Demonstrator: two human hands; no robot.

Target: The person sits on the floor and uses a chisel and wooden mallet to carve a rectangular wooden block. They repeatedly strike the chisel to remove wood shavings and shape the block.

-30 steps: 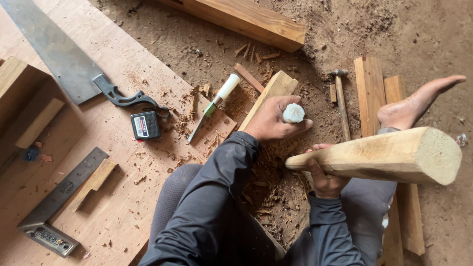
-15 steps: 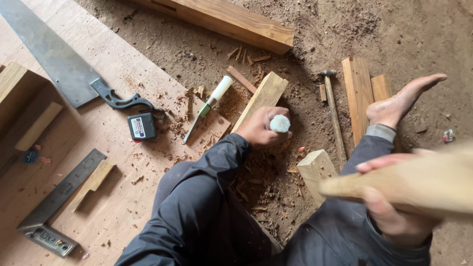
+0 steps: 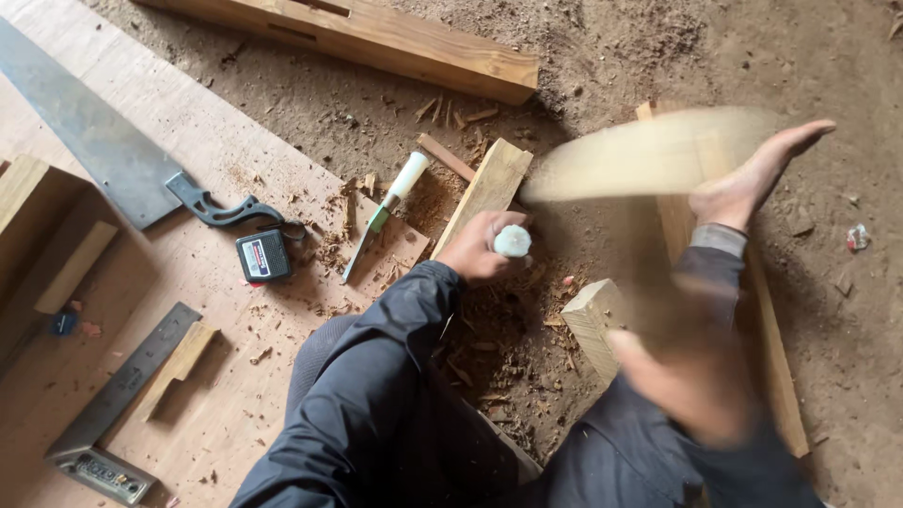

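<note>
My left hand (image 3: pixel 478 248) is closed around a chisel whose white handle end (image 3: pixel 513 242) sticks up from the fist, over a pale wooden plank (image 3: pixel 494 183) and a heap of wood chips. My right hand (image 3: pixel 685 378), blurred by motion, grips a thick round wooden mallet (image 3: pixel 658 150), itself a pale blur above and to the right of the chisel. A squared wooden block end (image 3: pixel 591 318) lies between the two hands. My bare foot (image 3: pixel 752 179) rests on planks at the right.
A second chisel (image 3: pixel 390 202) with a white and green handle lies on the plywood sheet (image 3: pixel 188 150), near a handsaw (image 3: pixel 94 141), a tape measure (image 3: pixel 263 256) and a try square (image 3: pixel 113 414). A long notched beam (image 3: pixel 376 38) lies at the top, a wooden box (image 3: pixel 38 226) at the left.
The mallet has swung from low at the right up and over towards the chisel, with my right hand blurring. My left hand has stayed on the chisel.
</note>
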